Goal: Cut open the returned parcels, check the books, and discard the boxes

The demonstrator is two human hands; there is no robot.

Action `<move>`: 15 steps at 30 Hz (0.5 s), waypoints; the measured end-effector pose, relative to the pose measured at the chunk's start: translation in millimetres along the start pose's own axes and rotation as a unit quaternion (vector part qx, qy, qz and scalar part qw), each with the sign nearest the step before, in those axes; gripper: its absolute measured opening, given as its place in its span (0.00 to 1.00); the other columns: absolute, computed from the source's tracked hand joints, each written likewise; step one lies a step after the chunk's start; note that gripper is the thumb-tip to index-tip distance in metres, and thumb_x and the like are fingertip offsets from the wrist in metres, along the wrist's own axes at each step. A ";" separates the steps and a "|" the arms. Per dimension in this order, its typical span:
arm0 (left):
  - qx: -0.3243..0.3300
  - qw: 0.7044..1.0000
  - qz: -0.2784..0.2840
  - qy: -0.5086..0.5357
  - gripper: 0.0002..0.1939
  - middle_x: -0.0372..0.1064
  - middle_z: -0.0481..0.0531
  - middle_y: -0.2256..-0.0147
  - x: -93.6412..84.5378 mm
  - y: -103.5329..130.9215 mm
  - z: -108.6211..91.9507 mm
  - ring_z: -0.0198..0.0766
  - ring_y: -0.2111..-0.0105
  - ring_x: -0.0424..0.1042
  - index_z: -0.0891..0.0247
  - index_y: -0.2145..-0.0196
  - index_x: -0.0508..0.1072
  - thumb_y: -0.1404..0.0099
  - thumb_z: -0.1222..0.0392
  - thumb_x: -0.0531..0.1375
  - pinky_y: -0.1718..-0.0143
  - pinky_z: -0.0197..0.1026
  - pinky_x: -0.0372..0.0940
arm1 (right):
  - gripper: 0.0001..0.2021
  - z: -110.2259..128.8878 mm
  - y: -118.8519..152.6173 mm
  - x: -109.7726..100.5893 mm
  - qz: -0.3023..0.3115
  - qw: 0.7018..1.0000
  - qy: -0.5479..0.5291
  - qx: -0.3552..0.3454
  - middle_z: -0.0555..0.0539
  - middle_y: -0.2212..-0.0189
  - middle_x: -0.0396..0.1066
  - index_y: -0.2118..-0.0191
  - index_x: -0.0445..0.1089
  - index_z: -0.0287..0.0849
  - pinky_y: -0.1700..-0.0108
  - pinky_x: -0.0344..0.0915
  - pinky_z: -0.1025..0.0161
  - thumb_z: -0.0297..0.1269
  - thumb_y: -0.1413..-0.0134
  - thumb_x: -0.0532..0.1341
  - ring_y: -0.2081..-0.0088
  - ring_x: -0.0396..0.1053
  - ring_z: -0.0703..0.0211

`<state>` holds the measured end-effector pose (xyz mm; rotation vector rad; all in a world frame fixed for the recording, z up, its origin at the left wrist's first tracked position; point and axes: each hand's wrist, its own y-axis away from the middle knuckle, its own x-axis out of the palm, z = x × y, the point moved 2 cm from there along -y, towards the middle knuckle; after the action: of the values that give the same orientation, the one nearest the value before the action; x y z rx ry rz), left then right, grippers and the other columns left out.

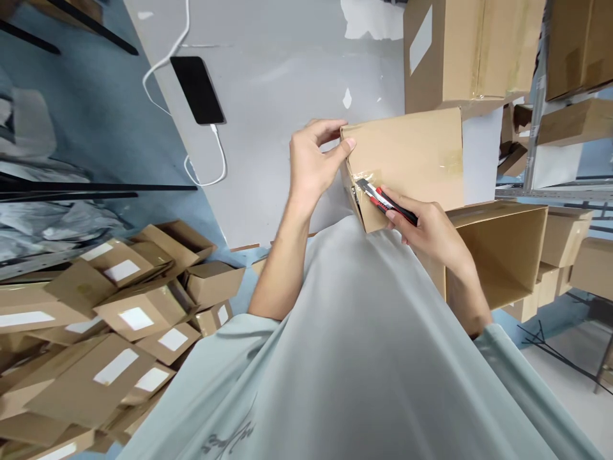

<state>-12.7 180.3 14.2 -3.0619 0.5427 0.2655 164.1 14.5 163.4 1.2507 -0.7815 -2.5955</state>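
Note:
A cardboard box (412,150) with clear tape on it lies at the front of the grey table, close to my body. My left hand (316,153) grips the box's upper left corner, thumb on the top face and fingers at the far side. In my right hand (421,230) is a red and black utility knife (390,206), held with its blade end toward the left. The blade tip is at the taped left edge of the box, where a narrow gap shows in the cardboard. What lies inside the box is hidden.
A black phone (198,89) with a white cable rests on the grey table (268,96). Behind the box stands a larger carton (488,51). An open carton (502,255) is at my right. Many used boxes (136,316) are heaped on the left, and shelving stands at the right.

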 end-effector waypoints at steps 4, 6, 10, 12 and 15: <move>0.006 1.000 0.005 -0.011 0.17 0.84 0.52 0.44 0.0 -0.1 -1.6 0.52 0.41 0.84 0.47 0.46 0.83 0.26 0.41 0.71 0.37 0.56 0.81 | 0.28 8.6 12.2 3.4 -0.008 1.000 0.027 0.005 0.48 0.49 0.89 0.21 0.70 0.54 0.49 0.81 0.53 0.40 0.21 0.57 0.51 0.87 0.45; -0.005 0.999 0.014 -0.030 0.17 0.84 0.51 0.43 -0.3 0.1 -5.1 0.52 0.39 0.83 0.45 0.44 0.83 0.26 0.39 0.70 0.37 0.56 0.81 | 0.28 15.7 16.4 6.2 -0.005 0.999 0.048 0.006 0.47 0.46 0.88 0.20 0.68 0.55 0.49 0.80 0.53 0.38 0.20 0.55 0.48 0.87 0.43; -0.023 0.999 0.013 -0.030 0.23 0.84 0.53 0.44 0.5 1.1 -9.7 0.54 0.38 0.83 0.47 0.43 0.82 0.27 0.33 0.70 0.38 0.55 0.82 | 0.31 38.6 19.1 16.1 0.027 0.988 0.145 0.033 0.42 0.47 0.88 0.17 0.62 0.53 0.51 0.78 0.54 0.32 0.19 0.53 0.51 0.86 0.43; -0.030 0.999 0.008 -0.016 0.27 0.84 0.53 0.44 1.9 1.5 -7.6 0.55 0.38 0.82 0.48 0.43 0.82 0.29 0.28 0.70 0.38 0.55 0.82 | 0.34 54.9 18.0 22.5 0.055 0.974 0.209 0.066 0.40 0.52 0.87 0.16 0.59 0.50 0.54 0.78 0.56 0.29 0.21 0.54 0.57 0.86 0.45; -0.036 0.999 0.003 0.006 0.33 0.83 0.49 0.45 3.4 2.1 -1.3 0.53 0.38 0.81 0.45 0.45 0.82 0.34 0.20 0.70 0.38 0.58 0.82 | 0.39 82.7 13.2 30.8 0.076 0.951 0.277 0.113 0.36 0.54 0.86 0.15 0.56 0.47 0.60 0.78 0.59 0.25 0.26 0.57 0.62 0.85 0.49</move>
<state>-10.0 177.1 14.9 -3.1340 0.5542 0.2721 80.1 24.4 191.7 1.7835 -1.0161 -1.9186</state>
